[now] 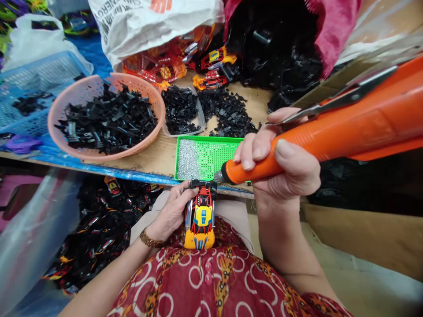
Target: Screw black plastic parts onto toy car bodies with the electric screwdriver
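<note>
My left hand [173,209] grips a toy car [202,215] by its black end, above my lap. The car has a yellow and red body with blue marks, and its yellow end points toward me. My right hand [280,163] is wrapped around an orange electric screwdriver [317,136] with a metal lever along its top. The screwdriver's tip is at the black end of the car; whether it touches a screw I cannot tell. Just beyond lies a green perforated tray [220,154] with many small silver screws [188,159] heaped at its left side.
A pink basket [152,103] of black plastic parts stands on the bench at left, beside a clear tub [200,116] and a loose black pile [229,112]. Behind are car bodies [172,70] under a white bag [158,22]. Finished-looking cars [99,224] lie lower left.
</note>
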The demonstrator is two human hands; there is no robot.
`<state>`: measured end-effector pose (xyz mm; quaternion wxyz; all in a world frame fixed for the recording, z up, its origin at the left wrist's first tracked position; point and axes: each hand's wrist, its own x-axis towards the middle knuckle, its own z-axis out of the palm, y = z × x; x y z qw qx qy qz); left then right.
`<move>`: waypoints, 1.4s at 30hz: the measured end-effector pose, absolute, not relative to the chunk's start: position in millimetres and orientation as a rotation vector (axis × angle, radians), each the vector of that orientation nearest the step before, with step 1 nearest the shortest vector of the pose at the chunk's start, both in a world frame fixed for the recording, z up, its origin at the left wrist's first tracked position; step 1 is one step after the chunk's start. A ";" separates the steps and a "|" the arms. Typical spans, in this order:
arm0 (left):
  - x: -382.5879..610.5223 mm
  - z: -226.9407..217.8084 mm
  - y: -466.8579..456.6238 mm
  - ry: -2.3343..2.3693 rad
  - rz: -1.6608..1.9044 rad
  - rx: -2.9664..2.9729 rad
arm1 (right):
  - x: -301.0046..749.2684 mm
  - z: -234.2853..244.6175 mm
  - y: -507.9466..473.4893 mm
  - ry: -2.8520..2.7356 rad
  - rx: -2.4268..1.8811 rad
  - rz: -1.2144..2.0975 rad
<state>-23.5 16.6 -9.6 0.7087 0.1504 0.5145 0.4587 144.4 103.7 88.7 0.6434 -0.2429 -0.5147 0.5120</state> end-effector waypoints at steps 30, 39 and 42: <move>-22.7 -15.9 24.6 1.065 0.946 0.398 | 133.3 76.4 76.9 -1.269 -0.412 1.280; -21.4 -15.0 24.5 1.077 0.930 0.421 | 132.3 78.2 73.9 -1.264 -0.469 1.272; -22.0 -15.6 24.2 1.073 0.900 0.423 | 131.6 77.8 72.6 -1.266 -0.501 1.267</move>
